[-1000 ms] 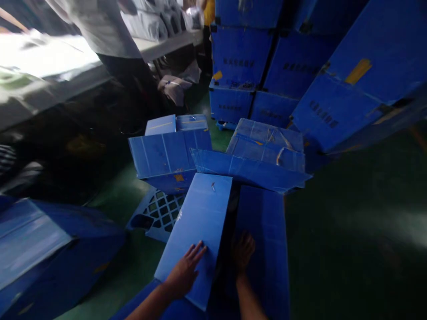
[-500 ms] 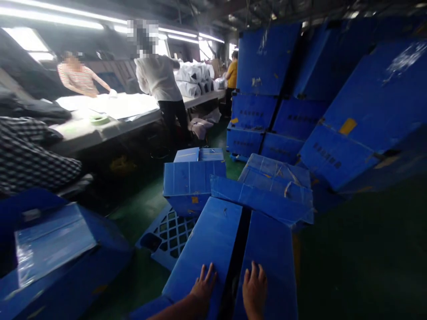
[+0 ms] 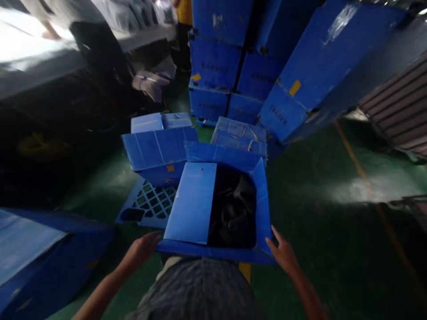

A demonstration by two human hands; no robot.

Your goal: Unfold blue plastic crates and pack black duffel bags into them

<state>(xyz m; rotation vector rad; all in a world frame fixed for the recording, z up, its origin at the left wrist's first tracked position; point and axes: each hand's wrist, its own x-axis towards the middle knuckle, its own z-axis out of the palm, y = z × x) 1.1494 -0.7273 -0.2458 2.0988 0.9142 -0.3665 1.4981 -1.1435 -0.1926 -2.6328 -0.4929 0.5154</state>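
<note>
A blue box (image 3: 191,204) stands just in front of my body, its left flap lying over the opening and its right flap (image 3: 262,204) raised outward. Dark, soft-looking items (image 3: 235,213) show inside the right half. My left hand (image 3: 146,245) is at the box's near left corner, fingers closed on the edge of the blue front flap. At the right side, my right hand (image 3: 281,249) has its thumb and fingers around the edge of the right flap.
A blue lattice pallet (image 3: 150,202) lies on the green floor, left of the box. Other blue boxes (image 3: 160,146) stand behind, with a tall stack (image 3: 216,64) beyond. Another blue box (image 3: 30,244) is at the left. A person's dark-clad legs (image 3: 100,53) are by the table (image 3: 63,55).
The right flap has been opened, uncovering the dark contents. My hands have moved apart from the box top to its left and right edges. The view has tilted down and turned right.
</note>
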